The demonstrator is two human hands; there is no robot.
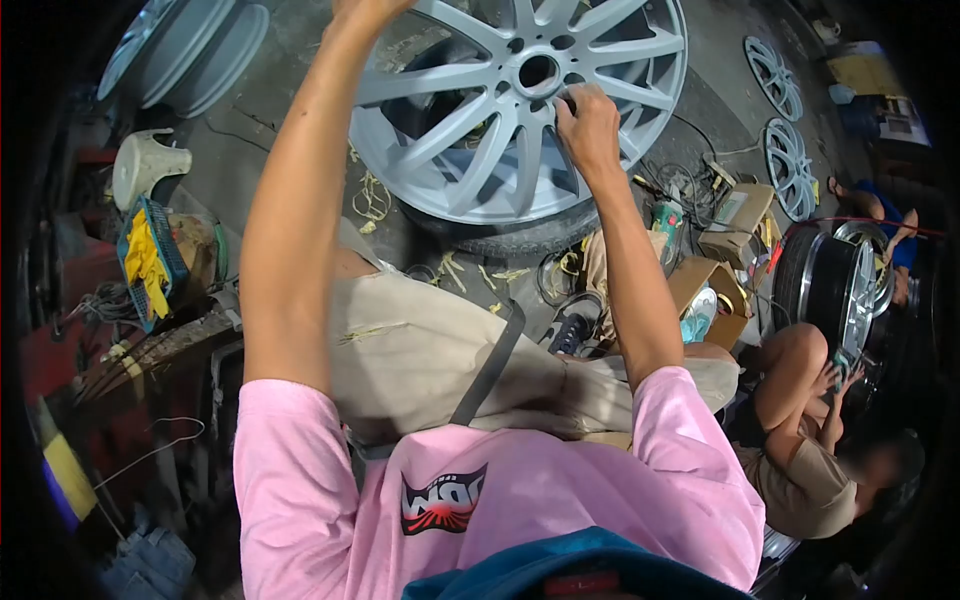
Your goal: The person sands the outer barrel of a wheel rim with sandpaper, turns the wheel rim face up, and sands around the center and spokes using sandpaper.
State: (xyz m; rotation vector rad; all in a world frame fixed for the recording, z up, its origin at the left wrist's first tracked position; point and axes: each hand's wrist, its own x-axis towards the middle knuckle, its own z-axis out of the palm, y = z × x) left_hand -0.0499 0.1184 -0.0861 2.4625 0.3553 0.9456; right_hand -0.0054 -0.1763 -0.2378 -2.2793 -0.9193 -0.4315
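A large grey multi-spoke wheel rim (480, 170) rests on a black tire (510, 238) on the floor before me. My right hand (590, 125) is over the rim just beside its centre hole, fingers bent together; anything between the fingertips is too small to make out. At the top edge of the view, my left hand (368, 8) is at the rim's upper left side. Its fingers are cut off by the frame, so their grip is hidden.
A white stool (148, 168) and a blue basket with yellow cloth (146, 255) stand left. Cardboard boxes (735, 220), a green power tool (666, 217) and cables lie right. A co-worker (800, 430) sits lower right by another wheel (835, 285). More rims (787, 165) lie beyond.
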